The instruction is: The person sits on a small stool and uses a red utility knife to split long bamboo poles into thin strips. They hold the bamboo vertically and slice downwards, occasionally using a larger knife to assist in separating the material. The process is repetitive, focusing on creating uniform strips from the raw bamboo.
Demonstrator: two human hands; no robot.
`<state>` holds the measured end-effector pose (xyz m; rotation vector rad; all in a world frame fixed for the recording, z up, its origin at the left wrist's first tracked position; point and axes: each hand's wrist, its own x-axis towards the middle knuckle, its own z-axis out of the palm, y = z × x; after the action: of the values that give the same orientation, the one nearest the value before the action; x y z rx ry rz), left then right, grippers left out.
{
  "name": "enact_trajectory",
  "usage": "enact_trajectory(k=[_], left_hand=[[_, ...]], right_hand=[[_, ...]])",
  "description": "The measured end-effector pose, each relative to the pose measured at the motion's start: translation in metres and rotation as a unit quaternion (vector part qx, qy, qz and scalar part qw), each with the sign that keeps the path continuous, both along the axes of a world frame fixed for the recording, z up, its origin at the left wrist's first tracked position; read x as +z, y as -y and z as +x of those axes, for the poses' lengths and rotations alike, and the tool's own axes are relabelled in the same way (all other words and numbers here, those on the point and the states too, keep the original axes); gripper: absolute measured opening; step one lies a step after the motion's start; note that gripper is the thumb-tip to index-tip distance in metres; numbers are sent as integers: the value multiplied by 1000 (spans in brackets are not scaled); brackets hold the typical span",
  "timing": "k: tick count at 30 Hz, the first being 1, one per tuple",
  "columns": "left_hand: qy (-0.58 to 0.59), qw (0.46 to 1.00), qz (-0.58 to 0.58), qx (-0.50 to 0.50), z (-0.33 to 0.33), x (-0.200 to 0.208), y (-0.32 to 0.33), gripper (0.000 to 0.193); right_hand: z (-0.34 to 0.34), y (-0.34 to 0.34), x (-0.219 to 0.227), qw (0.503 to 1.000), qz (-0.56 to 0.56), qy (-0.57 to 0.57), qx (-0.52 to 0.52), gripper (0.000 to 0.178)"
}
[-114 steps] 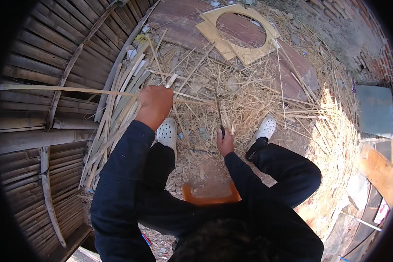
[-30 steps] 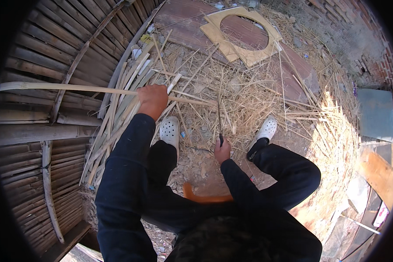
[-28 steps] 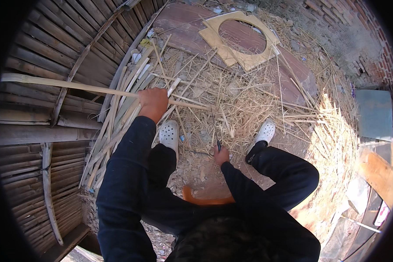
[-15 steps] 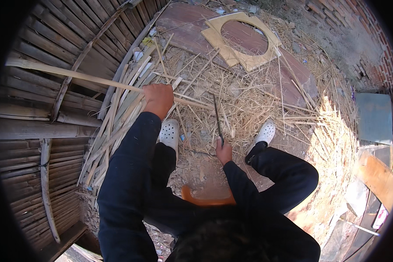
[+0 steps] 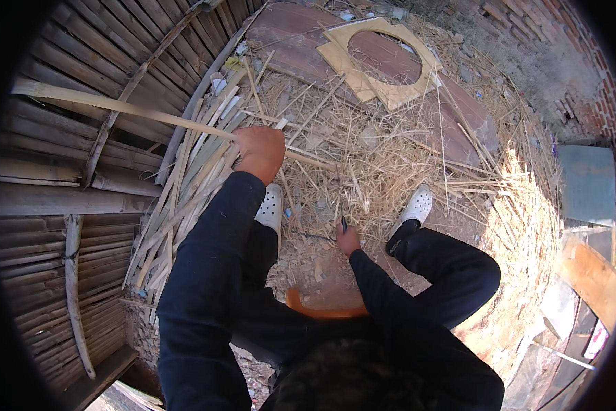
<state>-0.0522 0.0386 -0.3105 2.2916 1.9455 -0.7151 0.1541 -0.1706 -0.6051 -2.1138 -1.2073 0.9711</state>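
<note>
My left hand [image 5: 261, 152] is closed round a long pale bamboo strip [image 5: 174, 120]. The strip runs from the far left, through my fist, to an end over the shavings between my feet. Lower and to the right, my right hand [image 5: 348, 240] is wrapped round the dark handle of a knife [image 5: 344, 223]. Little of its blade can be made out now. The knife is apart from my left hand; whether it touches the strip I cannot tell. Under both hands lies a heap of bamboo shavings [image 5: 369, 168].
Split bamboo strips [image 5: 178, 198] are piled along a bamboo slat wall [image 5: 41, 267] at the left. Ahead, a yellowish board with a round hole [image 5: 428, 79] rests on reddish-brown boards [image 5: 287, 38]. My white clogs [image 5: 418, 204] flank the shavings. An orange seat edge [image 5: 325, 314] shows below.
My left hand has shifted slightly right with the bamboo strip. The knife has turned in my right hand, so its long blade, plain before, hardly shows now.
</note>
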Motion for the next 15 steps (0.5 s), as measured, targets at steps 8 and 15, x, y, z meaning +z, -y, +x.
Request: enact_trajectory(k=[8, 15], left_hand=[[-28, 997, 22, -68, 35, 20, 9, 19], [-40, 996, -8, -84, 51, 15, -9, 20]], right_hand=[[-26, -13, 74, 994, 83, -63, -37, 37], [-16, -3, 53, 999, 37, 7, -15, 37]])
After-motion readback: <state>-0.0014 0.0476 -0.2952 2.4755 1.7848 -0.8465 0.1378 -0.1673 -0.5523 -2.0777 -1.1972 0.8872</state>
